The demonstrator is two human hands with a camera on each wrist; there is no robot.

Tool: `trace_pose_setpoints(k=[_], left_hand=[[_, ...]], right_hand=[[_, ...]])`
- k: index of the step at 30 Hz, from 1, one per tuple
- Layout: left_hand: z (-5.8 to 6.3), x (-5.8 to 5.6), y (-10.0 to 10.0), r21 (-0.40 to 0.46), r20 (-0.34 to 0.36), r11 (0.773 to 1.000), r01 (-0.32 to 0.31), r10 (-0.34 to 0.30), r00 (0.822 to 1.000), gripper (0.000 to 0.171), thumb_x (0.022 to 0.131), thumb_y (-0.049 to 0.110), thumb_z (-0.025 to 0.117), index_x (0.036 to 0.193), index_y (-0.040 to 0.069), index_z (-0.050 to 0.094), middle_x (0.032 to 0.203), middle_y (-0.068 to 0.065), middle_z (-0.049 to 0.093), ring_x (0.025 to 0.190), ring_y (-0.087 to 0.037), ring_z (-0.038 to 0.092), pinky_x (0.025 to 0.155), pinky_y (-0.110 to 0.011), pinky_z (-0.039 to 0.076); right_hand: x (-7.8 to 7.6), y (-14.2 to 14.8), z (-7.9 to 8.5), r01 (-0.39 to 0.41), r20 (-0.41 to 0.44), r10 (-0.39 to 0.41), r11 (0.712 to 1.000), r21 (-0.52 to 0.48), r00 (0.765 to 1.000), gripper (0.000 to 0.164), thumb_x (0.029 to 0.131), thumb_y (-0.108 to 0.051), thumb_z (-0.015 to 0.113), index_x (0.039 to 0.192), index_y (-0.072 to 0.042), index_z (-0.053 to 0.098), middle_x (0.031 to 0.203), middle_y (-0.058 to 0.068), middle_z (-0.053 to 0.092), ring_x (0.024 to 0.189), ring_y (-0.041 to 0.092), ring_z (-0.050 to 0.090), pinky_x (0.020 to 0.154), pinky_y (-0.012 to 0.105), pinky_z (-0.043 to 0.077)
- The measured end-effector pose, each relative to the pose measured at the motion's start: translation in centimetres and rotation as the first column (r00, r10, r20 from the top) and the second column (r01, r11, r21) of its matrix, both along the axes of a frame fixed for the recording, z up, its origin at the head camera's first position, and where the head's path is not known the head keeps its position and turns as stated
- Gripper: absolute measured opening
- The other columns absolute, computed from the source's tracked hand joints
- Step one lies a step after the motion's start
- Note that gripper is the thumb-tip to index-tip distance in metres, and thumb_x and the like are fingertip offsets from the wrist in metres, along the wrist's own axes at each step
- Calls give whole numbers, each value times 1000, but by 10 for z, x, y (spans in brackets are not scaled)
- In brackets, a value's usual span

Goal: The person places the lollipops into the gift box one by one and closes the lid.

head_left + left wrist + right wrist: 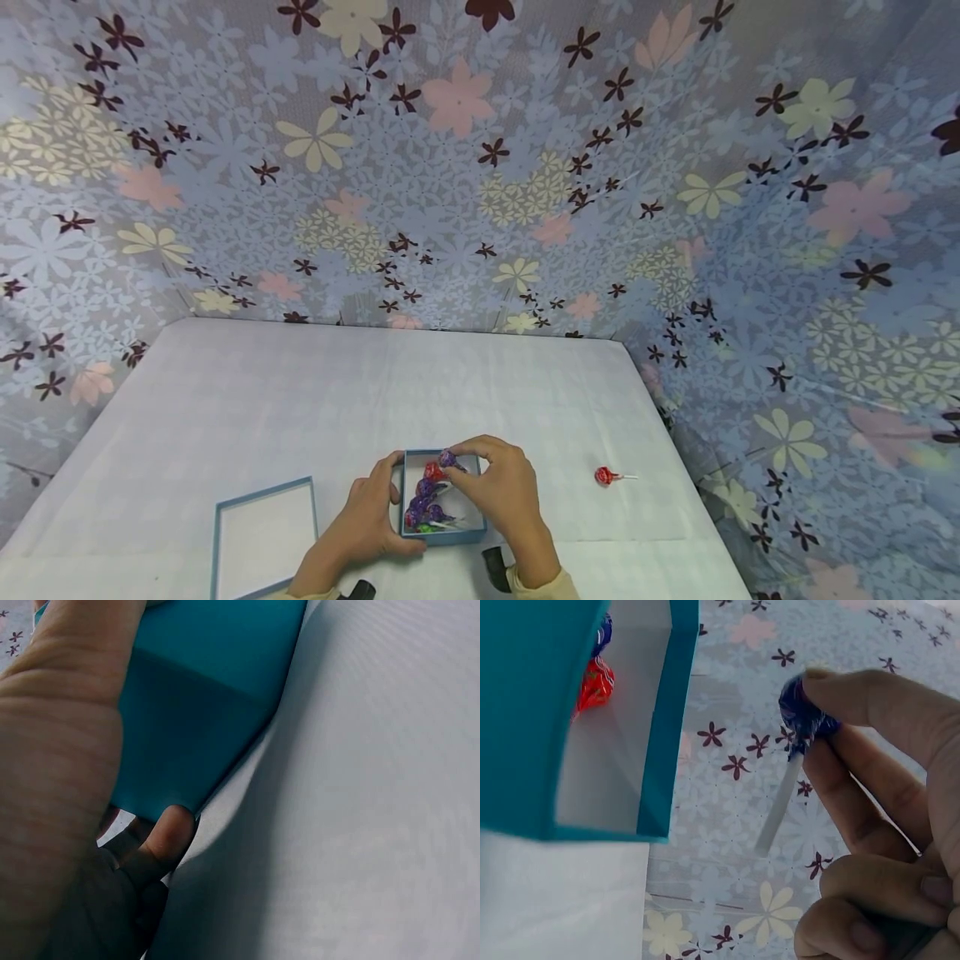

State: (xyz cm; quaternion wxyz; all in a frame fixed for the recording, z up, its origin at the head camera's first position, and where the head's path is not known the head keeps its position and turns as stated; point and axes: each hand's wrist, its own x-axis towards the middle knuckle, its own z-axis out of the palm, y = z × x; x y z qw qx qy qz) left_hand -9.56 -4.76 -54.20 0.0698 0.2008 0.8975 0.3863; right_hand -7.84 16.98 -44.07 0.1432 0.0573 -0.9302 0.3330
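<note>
A blue box [453, 539] with a white inside sits at the front middle of the table. Inside it lie several purple lollipops [422, 500], a red one [432, 471] and a green one [426, 527]. My left hand [363, 512] grips the box at its left side; in the left wrist view a fingertip [171, 832] is at the corner of the blue wall [202, 697]. Over the box's back right part, my right hand [506, 483] pinches a purple lollipop [806, 709] by its wrapped head, its white stick [780, 802] hanging free in the right wrist view.
To the left lies a shallow blue-edged lid [262, 533], its white inside facing up. A red lollipop [604, 477] with a white stick rests alone on the pale tablecloth [420, 383] at the right. Flowered cloth [465, 183] hangs behind the table.
</note>
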Motion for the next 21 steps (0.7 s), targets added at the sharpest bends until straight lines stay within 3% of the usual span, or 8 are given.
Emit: trace_pose_setpoints(k=[11,14,21], left_hand=[[0,1,1,-8,23,1000,-9,9,1000,139,49,65,91,153,4,23,94,9,47,92,-19,41,87,-43,40],[0,0,1,-13,24,1000,-12,12,1000,139,48,66,91,154,5,24,94,9,47,93,-20,41,85,-41,41],[0,0,0,-13,15,1000,-8,8,1000,138,49,65,91,153,4,24,94,9,47,91,-18,41,85,-40,40]], right_hand=[[4,-10,-5,-133,70,131,991,30,989,23,75,-29,89,97,-29,81,100,-15,75,96,12,71,86,41,55],[4,-10,-7,-151,72,147,987,58,987,23,74,-29,89,96,-28,81,99,-14,76,94,9,71,87,44,50],[4,-8,-10,-165,108,154,981,98,982,22,72,-30,89,93,-29,82,99,-14,76,90,5,69,78,34,34]])
